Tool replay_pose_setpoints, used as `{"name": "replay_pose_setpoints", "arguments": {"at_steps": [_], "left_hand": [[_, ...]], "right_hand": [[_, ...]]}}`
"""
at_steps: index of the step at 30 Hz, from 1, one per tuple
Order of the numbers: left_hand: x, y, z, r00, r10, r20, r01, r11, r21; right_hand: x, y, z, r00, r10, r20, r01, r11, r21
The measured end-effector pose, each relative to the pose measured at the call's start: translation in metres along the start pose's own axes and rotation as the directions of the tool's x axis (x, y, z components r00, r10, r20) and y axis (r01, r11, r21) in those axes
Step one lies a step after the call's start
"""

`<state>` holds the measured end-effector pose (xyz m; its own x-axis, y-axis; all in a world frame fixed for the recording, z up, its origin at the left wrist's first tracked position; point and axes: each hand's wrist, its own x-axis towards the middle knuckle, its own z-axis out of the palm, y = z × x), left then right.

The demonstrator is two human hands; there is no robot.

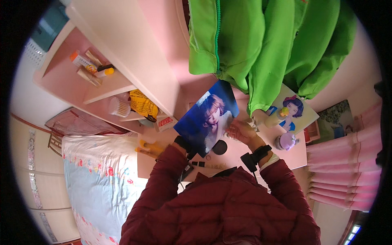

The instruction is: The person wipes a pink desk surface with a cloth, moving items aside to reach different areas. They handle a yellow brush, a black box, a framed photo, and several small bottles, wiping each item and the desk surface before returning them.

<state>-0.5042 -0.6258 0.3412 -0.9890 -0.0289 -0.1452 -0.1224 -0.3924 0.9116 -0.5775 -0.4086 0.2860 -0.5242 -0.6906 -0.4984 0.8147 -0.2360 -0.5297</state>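
Observation:
A blue-toned portrait picture panel [211,116] stands tilted above the pink desk [239,156]. My left arm reaches behind its lower left edge; a black strap is round the wrist, and the left hand itself is hidden by the panel. My right hand [242,131] is at the panel's lower right edge, slightly blurred, fingers curled around something whitish that may be a cloth; its grip is unclear. A black wrist strap with a device sits on the right wrist. A round black disc [220,147] and a tube with a black cap [208,164] lie on the desk below the panel.
Behind the desk hangs a green zipped garment [239,39]. To the right stand a second portrait panel [295,107], a yellow-topped bottle [275,118] and a lilac-lidded jar [286,141]. At left are an orange-yellow object [150,148], shelves [113,94] with small goods, and a bed [101,180].

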Motion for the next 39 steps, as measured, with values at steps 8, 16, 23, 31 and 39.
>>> {"name": "replay_pose_setpoints", "arguments": {"at_steps": [8,16,23,31,39], "left_hand": [[0.043,-0.030,-0.033,0.998,-0.049,0.037,0.047,0.998,0.041],[0.078,-0.041,-0.047,0.992,-0.023,0.121,0.008,0.992,0.127],[0.078,-0.057,-0.061,0.967,-0.115,0.229,0.018,0.923,0.385],[0.037,0.021,-0.028,0.934,-0.339,-0.110,0.356,0.890,0.283],[-0.021,0.082,0.003,0.999,-0.001,0.038,-0.025,0.748,0.663]], "right_hand": [[0.035,0.011,-0.007,0.985,0.044,-0.165,0.000,0.967,0.255],[0.047,0.006,-0.009,0.987,0.032,-0.160,0.025,0.938,0.346],[0.066,0.011,-0.024,0.964,0.061,-0.258,0.033,0.938,0.346],[0.098,0.011,-0.058,0.965,0.147,-0.218,-0.062,0.933,0.354],[0.095,0.007,-0.046,0.953,0.163,-0.256,-0.072,0.941,0.330]]}}
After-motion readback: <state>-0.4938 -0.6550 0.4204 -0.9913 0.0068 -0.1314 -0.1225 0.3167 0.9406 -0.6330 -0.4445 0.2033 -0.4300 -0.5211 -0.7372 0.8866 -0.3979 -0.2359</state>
